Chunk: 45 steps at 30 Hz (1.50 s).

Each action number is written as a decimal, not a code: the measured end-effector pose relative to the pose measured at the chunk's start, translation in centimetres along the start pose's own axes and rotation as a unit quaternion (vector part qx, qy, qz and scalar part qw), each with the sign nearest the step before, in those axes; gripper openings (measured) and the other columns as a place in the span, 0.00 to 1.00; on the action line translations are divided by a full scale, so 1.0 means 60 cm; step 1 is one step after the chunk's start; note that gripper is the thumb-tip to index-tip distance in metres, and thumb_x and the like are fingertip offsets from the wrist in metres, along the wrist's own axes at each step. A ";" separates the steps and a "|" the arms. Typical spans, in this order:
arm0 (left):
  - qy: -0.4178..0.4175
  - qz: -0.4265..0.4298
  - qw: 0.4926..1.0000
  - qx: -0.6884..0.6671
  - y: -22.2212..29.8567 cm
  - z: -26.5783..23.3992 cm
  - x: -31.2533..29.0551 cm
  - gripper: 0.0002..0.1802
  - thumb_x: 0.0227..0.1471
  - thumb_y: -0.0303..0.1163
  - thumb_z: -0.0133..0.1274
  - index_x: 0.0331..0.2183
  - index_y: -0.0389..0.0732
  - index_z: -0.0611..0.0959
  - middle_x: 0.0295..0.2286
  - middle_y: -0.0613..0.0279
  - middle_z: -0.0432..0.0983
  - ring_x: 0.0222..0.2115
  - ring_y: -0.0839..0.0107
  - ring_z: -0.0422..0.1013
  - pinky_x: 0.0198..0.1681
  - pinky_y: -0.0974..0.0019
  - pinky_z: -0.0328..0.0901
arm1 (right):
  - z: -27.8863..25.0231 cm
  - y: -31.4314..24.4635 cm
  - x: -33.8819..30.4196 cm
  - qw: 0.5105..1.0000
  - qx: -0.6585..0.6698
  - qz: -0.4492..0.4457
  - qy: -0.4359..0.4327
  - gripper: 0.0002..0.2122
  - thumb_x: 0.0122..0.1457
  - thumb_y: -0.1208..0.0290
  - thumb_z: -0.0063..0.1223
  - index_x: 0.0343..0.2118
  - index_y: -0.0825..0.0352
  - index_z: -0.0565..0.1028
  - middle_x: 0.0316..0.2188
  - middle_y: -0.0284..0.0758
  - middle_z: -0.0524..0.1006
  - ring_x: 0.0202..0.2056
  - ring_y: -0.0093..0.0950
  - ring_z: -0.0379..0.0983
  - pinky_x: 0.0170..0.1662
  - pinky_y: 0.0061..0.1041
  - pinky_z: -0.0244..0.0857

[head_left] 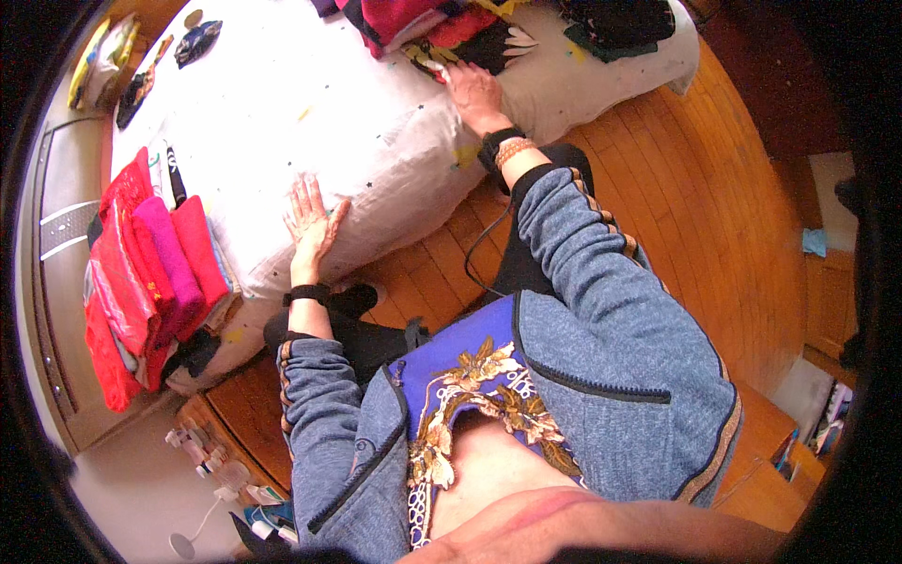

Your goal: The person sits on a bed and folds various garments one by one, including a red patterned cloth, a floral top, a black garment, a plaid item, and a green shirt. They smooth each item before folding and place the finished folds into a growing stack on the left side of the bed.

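The left hand (310, 224) lies flat, palm down with fingers spread and gripping nothing, on the near edge of the white bedcover (310, 113) that drapes over the bed toward the wooden floor (695, 207). The right hand (473, 89) reaches farther across the bed with fingers extended, its fingertips touching the heap of red, black and yellow clothes (451, 28) at the far side. A stack of folded pink and red garments (150, 273) sits on the bed's left end, well apart from both hands.
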<state>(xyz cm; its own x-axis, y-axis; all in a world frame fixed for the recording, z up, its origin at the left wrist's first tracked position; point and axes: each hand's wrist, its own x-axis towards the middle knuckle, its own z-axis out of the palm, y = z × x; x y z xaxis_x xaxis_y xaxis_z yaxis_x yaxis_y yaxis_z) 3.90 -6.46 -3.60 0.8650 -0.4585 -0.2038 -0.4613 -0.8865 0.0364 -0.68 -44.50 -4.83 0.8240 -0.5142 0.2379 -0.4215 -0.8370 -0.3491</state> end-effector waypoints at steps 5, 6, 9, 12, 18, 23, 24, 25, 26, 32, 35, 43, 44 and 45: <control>0.033 -0.010 0.971 -0.235 0.000 -0.041 -0.008 0.41 0.58 0.59 0.45 0.62 0.41 0.60 0.61 0.50 0.55 0.62 0.54 0.53 0.62 0.51 0.51 | -0.046 -0.038 -0.034 0.988 0.125 -0.059 0.070 0.13 0.65 0.58 0.42 0.40 0.53 0.79 0.23 0.34 0.80 0.23 0.32 0.76 0.27 0.35 0.71; 0.014 -0.061 0.929 -0.366 0.007 -0.049 -0.009 0.38 0.59 0.57 0.45 0.60 0.41 0.65 0.57 0.51 0.63 0.57 0.55 0.60 0.58 0.53 0.58 | -0.054 -0.050 -0.050 0.984 0.162 -0.073 -0.012 0.16 0.66 0.55 0.38 0.41 0.53 0.79 0.22 0.35 0.79 0.20 0.29 0.74 0.22 0.31 0.70; -0.034 -0.052 0.734 -0.676 0.042 -0.041 -0.020 0.39 0.61 0.57 0.42 0.58 0.33 0.67 0.52 0.45 0.70 0.51 0.55 0.70 0.55 0.56 0.65 | -0.053 -0.106 -0.120 0.946 0.264 -0.184 -0.052 0.14 0.63 0.56 0.44 0.43 0.56 0.79 0.31 0.42 0.79 0.30 0.38 0.78 0.32 0.36 0.70; -0.131 -0.061 0.508 -0.849 0.078 0.000 -0.005 0.32 0.64 0.53 0.38 0.54 0.35 0.69 0.53 0.50 0.67 0.53 0.58 0.65 0.56 0.52 0.64 | -0.049 -0.130 -0.166 0.887 0.260 -0.300 -0.237 0.14 0.60 0.63 0.47 0.48 0.57 0.77 0.39 0.39 0.80 0.40 0.39 0.77 0.43 0.34 0.71; -0.069 -0.152 0.454 -0.875 0.103 0.041 0.003 0.20 0.64 0.40 0.42 0.51 0.39 0.75 0.44 0.60 0.76 0.41 0.65 0.75 0.44 0.61 0.72 | -0.070 -0.136 -0.175 0.768 0.493 -0.164 -0.374 0.43 0.49 0.50 0.66 0.63 0.68 0.59 0.57 0.46 0.68 0.59 0.35 0.63 0.59 0.31 0.60; -0.015 0.034 0.671 -0.740 0.177 0.006 -0.044 0.21 0.59 0.32 0.53 0.53 0.42 0.75 0.44 0.67 0.75 0.42 0.76 0.72 0.44 0.71 0.69 | -0.078 -0.147 -0.160 0.831 0.464 -0.036 -0.304 0.41 0.51 0.44 0.62 0.60 0.67 0.62 0.51 0.43 0.72 0.52 0.31 0.68 0.55 0.29 0.62; -0.029 0.014 0.710 -0.703 0.186 -0.004 -0.049 0.21 0.59 0.31 0.52 0.54 0.41 0.74 0.43 0.67 0.75 0.41 0.77 0.72 0.45 0.72 0.68 | -0.072 -0.151 -0.163 0.842 0.459 -0.072 -0.274 0.31 0.57 0.46 0.57 0.55 0.67 0.69 0.44 0.33 0.75 0.46 0.23 0.69 0.50 0.23 0.62; -0.030 0.022 0.738 -0.674 0.195 -0.013 -0.053 0.21 0.60 0.30 0.51 0.55 0.41 0.74 0.43 0.68 0.75 0.41 0.77 0.71 0.46 0.73 0.67 | -0.067 -0.149 -0.165 0.814 0.511 -0.049 -0.272 0.28 0.58 0.48 0.56 0.53 0.67 0.71 0.42 0.31 0.75 0.44 0.22 0.69 0.49 0.22 0.62; 0.018 0.047 0.689 -0.723 0.206 -0.018 -0.060 0.22 0.60 0.29 0.50 0.56 0.41 0.72 0.43 0.69 0.74 0.41 0.78 0.70 0.47 0.74 0.65 | -0.062 -0.145 -0.165 0.783 0.561 -0.037 -0.267 0.25 0.59 0.50 0.56 0.51 0.67 0.73 0.41 0.30 0.76 0.43 0.20 0.69 0.48 0.21 0.63; 0.030 -0.003 0.569 -0.822 0.164 -0.072 -0.050 0.23 0.58 0.28 0.44 0.56 0.42 0.70 0.49 0.62 0.71 0.48 0.69 0.69 0.52 0.65 0.65 | -0.073 -0.149 -0.151 0.665 0.696 0.122 -0.243 0.15 0.63 0.60 0.53 0.45 0.65 0.77 0.36 0.25 0.79 0.37 0.16 0.73 0.41 0.19 0.67; 0.092 0.036 0.488 -0.867 0.115 -0.119 -0.033 0.21 0.57 0.28 0.45 0.53 0.41 0.72 0.45 0.60 0.74 0.46 0.68 0.71 0.52 0.62 0.66 | -0.121 -0.179 -0.111 0.692 0.675 0.088 -0.243 0.14 0.63 0.62 0.53 0.45 0.65 0.78 0.37 0.25 0.78 0.37 0.15 0.73 0.41 0.19 0.67; 0.237 0.056 0.418 -0.875 -0.025 -0.162 -0.055 0.17 0.58 0.28 0.46 0.50 0.42 0.73 0.42 0.63 0.76 0.45 0.68 0.72 0.50 0.57 0.69 | -0.148 -0.186 -0.044 0.712 0.675 0.026 -0.192 0.14 0.64 0.59 0.49 0.44 0.62 0.76 0.28 0.26 0.75 0.26 0.18 0.71 0.31 0.22 0.68; 0.223 -0.003 0.438 -0.871 -0.033 -0.141 -0.058 0.16 0.57 0.28 0.47 0.49 0.43 0.73 0.42 0.63 0.75 0.44 0.68 0.72 0.48 0.57 0.69 | -0.125 -0.188 -0.051 0.694 0.704 0.013 -0.151 0.17 0.62 0.59 0.55 0.48 0.67 0.77 0.39 0.27 0.79 0.41 0.19 0.73 0.46 0.21 0.66; 0.216 -0.033 0.458 -0.861 -0.041 -0.116 -0.055 0.16 0.57 0.29 0.48 0.48 0.43 0.74 0.41 0.64 0.75 0.44 0.69 0.71 0.47 0.57 0.70 | -0.110 -0.178 -0.054 0.730 0.653 0.071 -0.189 0.17 0.62 0.59 0.54 0.46 0.65 0.77 0.39 0.25 0.78 0.37 0.17 0.72 0.42 0.19 0.65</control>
<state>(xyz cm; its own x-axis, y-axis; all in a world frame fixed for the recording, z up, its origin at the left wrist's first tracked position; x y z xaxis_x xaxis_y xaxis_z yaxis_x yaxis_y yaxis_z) 3.56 -3.20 3.79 0.9960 -0.0666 -0.0598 0.0863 0.5379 0.8386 -1.33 -35.13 4.11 0.9567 -0.2835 -0.0653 0.0049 0.2399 -0.9708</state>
